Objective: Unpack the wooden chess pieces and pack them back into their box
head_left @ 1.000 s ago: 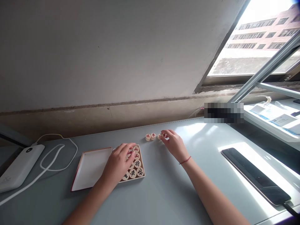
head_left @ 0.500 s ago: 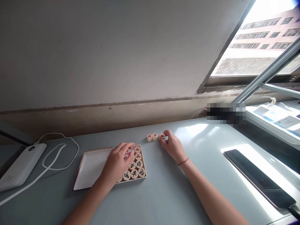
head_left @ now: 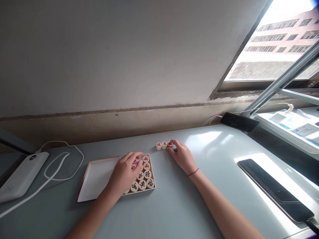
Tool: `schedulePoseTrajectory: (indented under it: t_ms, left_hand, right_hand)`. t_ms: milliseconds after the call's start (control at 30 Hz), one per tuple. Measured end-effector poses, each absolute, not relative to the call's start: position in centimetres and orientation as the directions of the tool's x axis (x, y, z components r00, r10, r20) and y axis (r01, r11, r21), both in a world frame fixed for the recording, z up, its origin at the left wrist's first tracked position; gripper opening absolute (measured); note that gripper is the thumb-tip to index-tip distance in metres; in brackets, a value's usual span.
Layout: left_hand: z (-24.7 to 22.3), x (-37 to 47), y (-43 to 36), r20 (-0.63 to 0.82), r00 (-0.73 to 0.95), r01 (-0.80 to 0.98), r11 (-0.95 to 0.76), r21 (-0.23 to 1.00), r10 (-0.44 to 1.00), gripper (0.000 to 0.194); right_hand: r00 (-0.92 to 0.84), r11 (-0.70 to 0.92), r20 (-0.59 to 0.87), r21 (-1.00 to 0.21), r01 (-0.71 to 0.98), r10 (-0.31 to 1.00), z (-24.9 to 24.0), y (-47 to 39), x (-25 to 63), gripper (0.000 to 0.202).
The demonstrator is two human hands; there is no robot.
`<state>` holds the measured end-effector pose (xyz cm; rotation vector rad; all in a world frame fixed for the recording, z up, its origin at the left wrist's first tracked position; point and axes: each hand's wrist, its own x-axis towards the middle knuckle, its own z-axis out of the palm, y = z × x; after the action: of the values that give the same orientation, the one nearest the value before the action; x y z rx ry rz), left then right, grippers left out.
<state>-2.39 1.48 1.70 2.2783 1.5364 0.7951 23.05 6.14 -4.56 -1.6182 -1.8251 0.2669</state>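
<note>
A shallow box [head_left: 154, 177] of Chinese chess pieces stands on the grey table, with black and red characters on the round pieces. Over its left part lies my left hand [head_left: 128, 167], thumb and fingers apart; it hides several pieces. A thin pink thing shows beneath its fingers, too small to name. Farther back, my right hand [head_left: 183, 156] pinches a red-marked chess piece [head_left: 170, 144] between thumb and fingers. That piece is at the right end of a short row, beside a red chess piece [head_left: 164, 144] and another chess piece [head_left: 159, 145], which appear stacked.
The box lid [head_left: 99, 176] lies open side up, left of the box. A white power bank [head_left: 23, 176] and white cable [head_left: 56, 171] are at the far left. One phone [head_left: 274, 189] lies on the right; another phone [head_left: 239, 122] leans by the wall near a shelf [head_left: 286, 129].
My right hand has moved slightly left with its chess piece, closing the gap to the row. My left hand stays over the box.
</note>
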Motion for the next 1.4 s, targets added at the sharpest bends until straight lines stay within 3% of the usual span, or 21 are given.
schedulePoseTrajectory:
  t_ms: [300, 467, 567, 633, 767, 967, 1167, 1400]
  left_hand:
    - [1.6, -2.5, 1.5, 0.271, 0.266, 0.789, -0.371, 0.491, 0.925, 0.023]
    - [1.1, -2.2, 1.5, 0.185, 0.184, 0.937, -0.229, 0.263, 0.965, 0.03]
    - [0.8, -1.4, 1.5, 0.122, 0.192, 0.968, -0.209, 0.142, 0.974, 0.035]
    - [0.7, -0.8, 1.5, 0.098, 0.235, 0.96, -0.247, 0.13, 0.967, 0.034]
    - [0.5, 0.0, 1.5, 0.079, 0.291, 0.927, -0.302, 0.224, 0.953, 0.028]
    - [0.6, 0.4, 1.7, 0.066, 0.247, 0.909, -0.255, 0.329, 0.967, 0.016]
    - [0.4, 0.5, 1.4, 0.238, 0.194, 0.882, -0.276, 0.383, 0.952, 0.012]
    - [1.9, 0.8, 0.7, 0.259, 0.127, 0.655, -0.277, 0.703, 0.957, 0.019]
  right_hand:
    - [-0.034, 0.241, 0.38, -0.513, 0.824, 0.924, -4.6, 6.1, 23.1, 0.016]
    - [-0.071, 0.326, 0.5, -0.443, 0.835, 0.863, -3.1, 4.7, 21.1, 0.022]
    - [-0.205, 0.427, 0.433, -0.511, 0.747, 0.878, -2.1, 3.0, 18.5, 0.018]
    - [-0.272, 0.445, 0.367, -0.566, 0.694, 0.89, -1.7, 2.0, 16.9, 0.016]
    - [-0.313, 0.448, 0.322, -0.596, 0.666, 0.894, -1.4, 1.0, 15.6, 0.017]
    - [-0.309, 0.439, 0.313, -0.587, 0.681, 0.898, -1.1, 1.0, 15.9, 0.017]
    - [-0.275, 0.501, 0.455, -0.508, 0.701, 0.847, -1.7, 1.3, 16.1, 0.02]
    - [-0.307, 0.651, 0.616, -0.468, 0.598, 0.725, -1.5, 1.5, 16.5, 0.024]
